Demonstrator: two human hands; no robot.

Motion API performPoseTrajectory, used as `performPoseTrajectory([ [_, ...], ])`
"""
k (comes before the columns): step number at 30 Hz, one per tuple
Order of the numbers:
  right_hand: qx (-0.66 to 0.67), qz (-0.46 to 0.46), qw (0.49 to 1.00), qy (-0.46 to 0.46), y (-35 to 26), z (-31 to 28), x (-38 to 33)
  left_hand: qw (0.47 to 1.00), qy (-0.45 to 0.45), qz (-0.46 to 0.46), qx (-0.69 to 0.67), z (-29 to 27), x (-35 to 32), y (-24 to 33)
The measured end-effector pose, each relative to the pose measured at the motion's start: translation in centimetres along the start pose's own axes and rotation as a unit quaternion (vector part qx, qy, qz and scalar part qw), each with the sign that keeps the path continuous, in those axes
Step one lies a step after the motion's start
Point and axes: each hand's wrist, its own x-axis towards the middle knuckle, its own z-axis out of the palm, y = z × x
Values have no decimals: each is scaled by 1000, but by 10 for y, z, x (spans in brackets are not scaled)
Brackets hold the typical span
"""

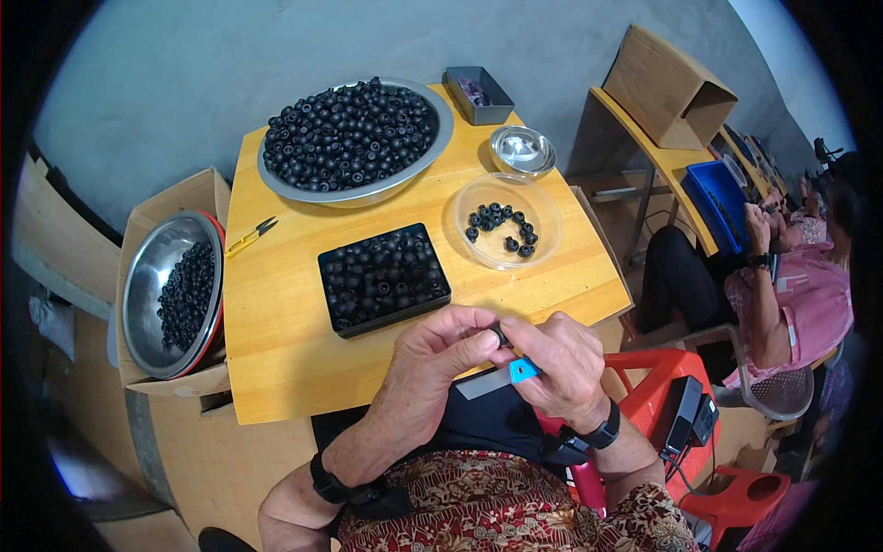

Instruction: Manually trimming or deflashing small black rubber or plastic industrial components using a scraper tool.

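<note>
In the head view, my left hand (428,359) is pinched on a small black piece (499,336), up near the front edge of the surface (543,296). My right hand (556,368) is closed around a flat blade with a blue end (497,380), fingertips close by the piece. Beyond them I have a black tray (395,317) of similar pieces, a clear bowl (497,191) holding fewer, and a heaped metal basin (444,129).
</note>
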Motion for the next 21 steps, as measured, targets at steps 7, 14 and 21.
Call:
performPoseTrajectory([
  [7,13,10,1000,-26,2,1,1,1000,8,-23,15,-6,1,1],
  [14,34,34,999,-21,3,0,1,1000,6,-27,13,-4,1,3],
  [21,25,24,999,-13,1,-2,0,999,9,-31,3,0,1,2],
])
